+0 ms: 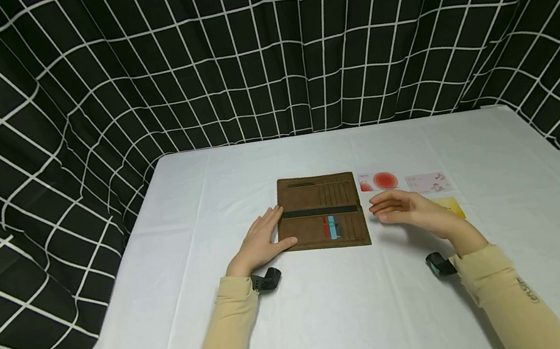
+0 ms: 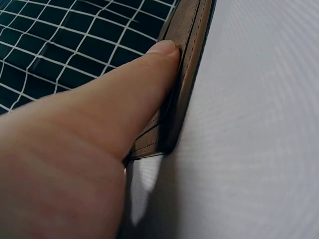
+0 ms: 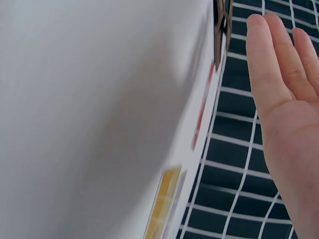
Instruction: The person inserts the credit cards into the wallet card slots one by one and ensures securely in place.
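A brown wallet (image 1: 298, 199) lies unfolded on the table, with card slots on both halves and a dark band across its middle. In its near half, a blue card (image 1: 332, 227) and a red card (image 1: 325, 227) stick out of the slots. My left hand (image 1: 260, 242) rests along the wallet's left edge, and the left wrist view shows the thumb (image 2: 154, 64) pressing on the near corner. To the wallet's right, my right hand (image 1: 411, 214) hovers over the table with relaxed fingers and nothing in them.
Beyond my right hand lie a card with a red circle (image 1: 385, 180) and a pale pink card (image 1: 428, 183). A yellow card (image 1: 451, 207) is partly hidden by that hand. The white-covered table (image 1: 336, 313) is bounded by a black gridded curtain (image 1: 259, 48).
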The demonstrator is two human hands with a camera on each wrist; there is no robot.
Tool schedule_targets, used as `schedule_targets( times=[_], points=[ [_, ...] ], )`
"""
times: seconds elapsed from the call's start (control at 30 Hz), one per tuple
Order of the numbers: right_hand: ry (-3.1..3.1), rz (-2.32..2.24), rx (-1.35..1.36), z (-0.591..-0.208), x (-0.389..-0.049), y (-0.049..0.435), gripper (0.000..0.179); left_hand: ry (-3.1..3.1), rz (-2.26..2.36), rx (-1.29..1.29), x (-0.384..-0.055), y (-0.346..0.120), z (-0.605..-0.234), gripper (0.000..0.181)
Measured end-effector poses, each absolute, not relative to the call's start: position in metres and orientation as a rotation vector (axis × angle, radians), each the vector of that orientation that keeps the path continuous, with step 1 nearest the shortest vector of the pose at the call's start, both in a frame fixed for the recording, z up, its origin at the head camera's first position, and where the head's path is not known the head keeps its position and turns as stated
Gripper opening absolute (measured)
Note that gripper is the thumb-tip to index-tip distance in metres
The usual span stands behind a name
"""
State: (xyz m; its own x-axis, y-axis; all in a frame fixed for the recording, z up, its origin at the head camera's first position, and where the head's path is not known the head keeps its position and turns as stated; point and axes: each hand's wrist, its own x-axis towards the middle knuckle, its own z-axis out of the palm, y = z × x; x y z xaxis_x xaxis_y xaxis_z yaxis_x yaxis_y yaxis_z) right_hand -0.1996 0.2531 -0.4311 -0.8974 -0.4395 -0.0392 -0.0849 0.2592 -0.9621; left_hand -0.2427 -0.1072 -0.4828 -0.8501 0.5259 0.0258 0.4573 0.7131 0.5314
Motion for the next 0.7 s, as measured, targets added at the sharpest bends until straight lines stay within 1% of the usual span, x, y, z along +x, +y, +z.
schedule_targets(
  times=[0.4,0.7],
  points=[
    [2.437,-1.586,-0.323,-0.425,-0.183,0.301,0.048,2.78,0.801,0.795,-0.243,-0.107,-0.482,0.085],
    [2.556,-1.469,-0.178,-0.418,-0.173,0.333,0.054,2.78,0.808,0.798,-0.244,-0.107,-0.485,0.085]
  ],
)
